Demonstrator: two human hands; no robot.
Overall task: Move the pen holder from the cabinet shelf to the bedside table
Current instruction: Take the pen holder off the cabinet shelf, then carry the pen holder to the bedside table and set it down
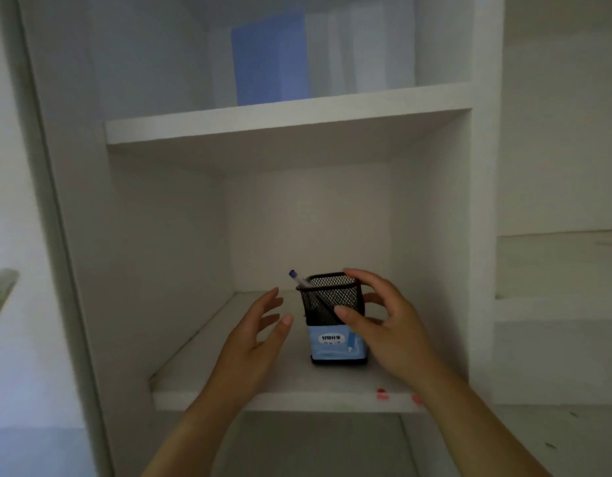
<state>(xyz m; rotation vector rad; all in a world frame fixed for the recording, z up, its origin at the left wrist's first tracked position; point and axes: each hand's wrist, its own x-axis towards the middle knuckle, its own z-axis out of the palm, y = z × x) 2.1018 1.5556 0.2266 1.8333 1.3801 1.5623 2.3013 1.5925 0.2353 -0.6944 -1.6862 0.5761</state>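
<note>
**A:** What's nearest us?

**B:** Two bare arms rise from the bottom edge, the left forearm (194, 425) and the right forearm (469, 418). Both reach into a white cabinet.

**A:** And the hands?

**B:** The left hand (253, 335) is open, with its fingers spread and relaxed. It sits just beside the holder without touching it, I'd guess to steady it if it tips. The right hand (390, 325) curls round the black wire-mesh pen holder with a pale blue label (328, 339). Its thumb (345, 313) is on the front mesh and its fingers arch over the rim and the far side. It looks like a grasp from the side and high up, which makes sense for something tall and narrow.

**A:** So where does the holder stand?

**B:** It is upright on the white lower cabinet shelf (228, 380), right of centre, set back from a front edge that carries small red smudges (382, 394). Its base looks flat on the board, so I'd say the lift hasn't begun. The bedside table isn't in view.

**A:** Is there anything in it?

**B:** A white pen with a purple cap (297, 278) leans out over the left rim. It is loose, so tilting the holder could spill it.

**A:** And farther back?

**B:** There is the plain back wall of the cubby. On the shelf above, a blue upright folder (270, 60) stands next to pale ones, but they are too blurred to tell more.
</note>
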